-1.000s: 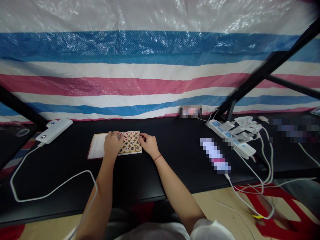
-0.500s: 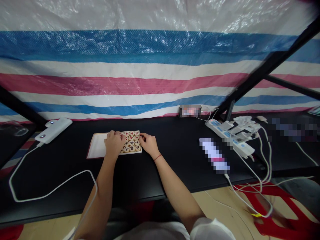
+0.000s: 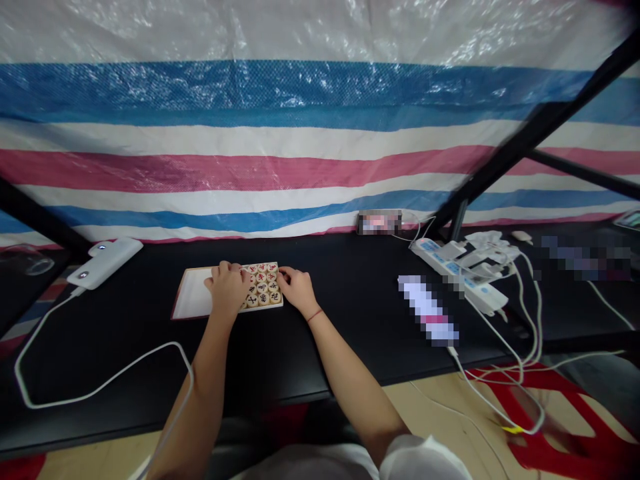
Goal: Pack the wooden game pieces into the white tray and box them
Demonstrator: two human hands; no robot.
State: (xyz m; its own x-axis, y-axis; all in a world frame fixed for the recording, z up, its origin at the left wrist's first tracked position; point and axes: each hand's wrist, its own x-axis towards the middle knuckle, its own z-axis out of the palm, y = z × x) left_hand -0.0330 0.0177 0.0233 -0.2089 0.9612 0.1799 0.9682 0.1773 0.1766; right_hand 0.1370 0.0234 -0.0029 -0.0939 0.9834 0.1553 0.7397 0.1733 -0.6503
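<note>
A shallow open box (image 3: 278, 306) holds round xiangqi pieces (image 3: 263, 288) in rows, marked with red or black characters. Its pale lid flap (image 3: 193, 293) lies flat on the left, joined along the side as far as I can see. My left hand (image 3: 230, 287) rests palm down over the box's left part, fingers bent and somewhat apart, covering some pieces. Whether its hidden fingertips pinch a piece I cannot make out. At the box's right edge, my right hand (image 3: 299, 291) has curled fingers, with thumb and forefinger against the side.
The black table (image 3: 350, 320) carries a white power bank (image 3: 107, 262) with a looping cable at left. On the right lie a blurred phone (image 3: 427, 310) and a power strip (image 3: 460, 275) crowded with plugs. Another device (image 3: 380, 222) leans by the striped sheet (image 3: 300, 160). A red stool (image 3: 565, 420) stands below.
My left hand's fingers have shifted slightly over the pieces, with the outer finger spread further left. The right hand stays at the box's edge. The view has moved a little.
</note>
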